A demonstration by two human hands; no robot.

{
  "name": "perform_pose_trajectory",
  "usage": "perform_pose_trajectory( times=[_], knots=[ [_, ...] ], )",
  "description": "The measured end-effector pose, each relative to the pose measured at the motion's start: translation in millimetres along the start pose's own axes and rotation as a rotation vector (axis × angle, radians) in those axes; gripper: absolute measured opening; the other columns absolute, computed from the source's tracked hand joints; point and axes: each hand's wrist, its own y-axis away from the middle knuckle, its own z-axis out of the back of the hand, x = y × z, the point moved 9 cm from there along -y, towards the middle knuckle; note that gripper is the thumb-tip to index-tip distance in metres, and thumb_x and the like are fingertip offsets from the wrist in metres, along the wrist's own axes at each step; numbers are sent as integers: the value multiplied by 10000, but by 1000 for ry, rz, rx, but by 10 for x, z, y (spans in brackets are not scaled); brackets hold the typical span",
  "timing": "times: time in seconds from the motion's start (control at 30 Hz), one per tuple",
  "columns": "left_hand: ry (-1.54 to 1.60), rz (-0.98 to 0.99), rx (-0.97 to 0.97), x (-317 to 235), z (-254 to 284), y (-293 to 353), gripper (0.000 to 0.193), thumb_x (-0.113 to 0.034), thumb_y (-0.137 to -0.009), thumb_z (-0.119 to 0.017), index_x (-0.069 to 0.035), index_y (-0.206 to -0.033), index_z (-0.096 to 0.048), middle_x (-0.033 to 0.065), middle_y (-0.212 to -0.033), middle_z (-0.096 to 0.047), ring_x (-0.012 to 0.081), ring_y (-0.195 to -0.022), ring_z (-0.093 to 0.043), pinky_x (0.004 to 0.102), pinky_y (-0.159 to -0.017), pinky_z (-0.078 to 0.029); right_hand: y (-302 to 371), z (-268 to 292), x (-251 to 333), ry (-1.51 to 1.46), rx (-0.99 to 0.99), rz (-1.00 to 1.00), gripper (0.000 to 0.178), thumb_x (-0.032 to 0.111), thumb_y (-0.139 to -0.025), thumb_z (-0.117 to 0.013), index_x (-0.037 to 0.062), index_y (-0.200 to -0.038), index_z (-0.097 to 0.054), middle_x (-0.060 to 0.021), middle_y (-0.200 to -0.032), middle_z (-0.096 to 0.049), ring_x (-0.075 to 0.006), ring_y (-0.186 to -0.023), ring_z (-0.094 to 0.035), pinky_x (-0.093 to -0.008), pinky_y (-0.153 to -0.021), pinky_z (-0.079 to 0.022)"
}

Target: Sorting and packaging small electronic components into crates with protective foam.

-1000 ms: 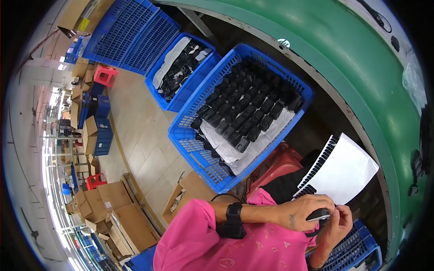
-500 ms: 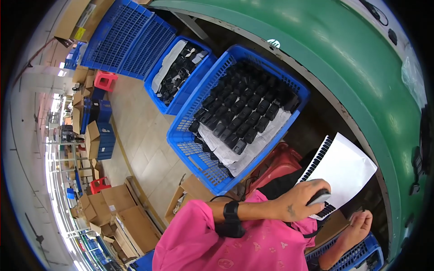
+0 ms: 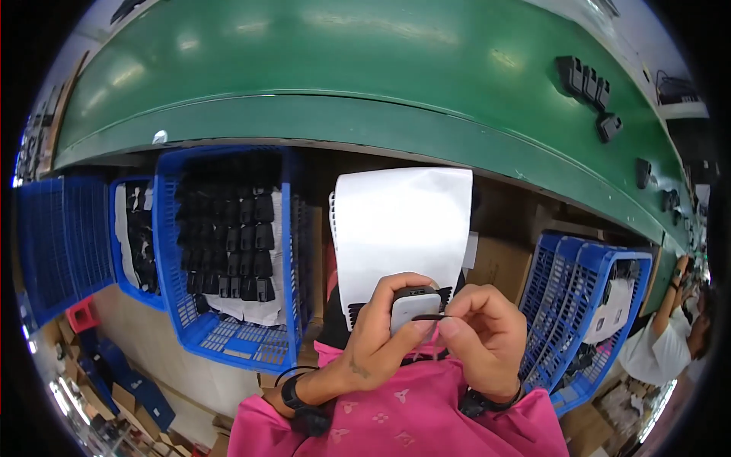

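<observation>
My left hand [image 3: 375, 335] is closed around a small grey-and-black box-shaped device [image 3: 413, 311], held upright with a slot on its top end. A thin black strip [image 3: 430, 317] lies across the device's front face. My right hand [image 3: 487, 335] pinches the right end of this strip between thumb and forefinger, and my left thumb touches its other end. Beneath both hands a white sheet [image 3: 403, 228] rests on my lap, with a row of short black strips [image 3: 354, 314] along its edge. My hands hide part of the sheet's near end.
A large blue basket [image 3: 236, 356] of black devices in rows stands left, a smaller blue crate [image 3: 145, 297] beyond it. Blue crates [image 3: 544, 305] stand right. The green table [image 3: 304, 61] spans the front, bearing several black devices [image 3: 582, 80]. Another person's white sleeve [image 3: 659, 350] shows far right.
The view has swung right from the basket to my lap. My right hand has come in from the side to the device, with the black strip now between its fingers.
</observation>
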Motion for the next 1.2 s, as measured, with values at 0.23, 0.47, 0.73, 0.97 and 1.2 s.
perform_pose_trajectory(
  times=[0.23,0.47,0.73,0.97,1.2],
  knots=[
    [-73,39,11,-72,-85,-47,406,-163,-955,-519,29,-1281,-370,138,-1029,-597,164,-887,-581,300,-804,-476,-40,69,-40,55,2,-36,74,-18,-882,-597,-27,-891,-524,-43,-785,-574,-67,-656,-563,-190,-586,-450],
    [-181,-5,5,-81,-73,-50,417,-231,-973,-503,27,-1274,-373,157,-980,-608,180,-849,-601,311,-768,-485,-82,81,-43,49,54,-1,84,-26,-874,-625,-59,-902,-554,-62,-792,-629,-90,-699,-639,-217,-623,-524],
    [-168,67,22,-79,-86,-52,422,-265,-977,-503,28,-1256,-384,160,-954,-616,193,-813,-616,320,-744,-494,-99,85,-70,59,78,-12,81,-18,-879,-625,-57,-898,-557,-57,-771,-625,-86,-689,-631,-214,-613,-515],
    [-180,97,27,-54,-87,-45,422,-272,-977,-504,34,-1244,-388,157,-933,-617,199,-794,-621,322,-729,-495,-95,85,-75,62,72,-12,77,-14,-881,-624,-53,-896,-560,-53,-765,-625,-80,-687,-627,-213,-610,-512],
    [-229,70,10,-77,-92,-34,421,-261,-973,-510,41,-1239,-383,150,-909,-613,191,-768,-616,319,-714,-495,-77,77,-100,179,105,-74,41,-41,-889,-575,-48,-890,-535,-65,-789,-610,-100,-691,-619,-216,-625,-504]
  ],
)
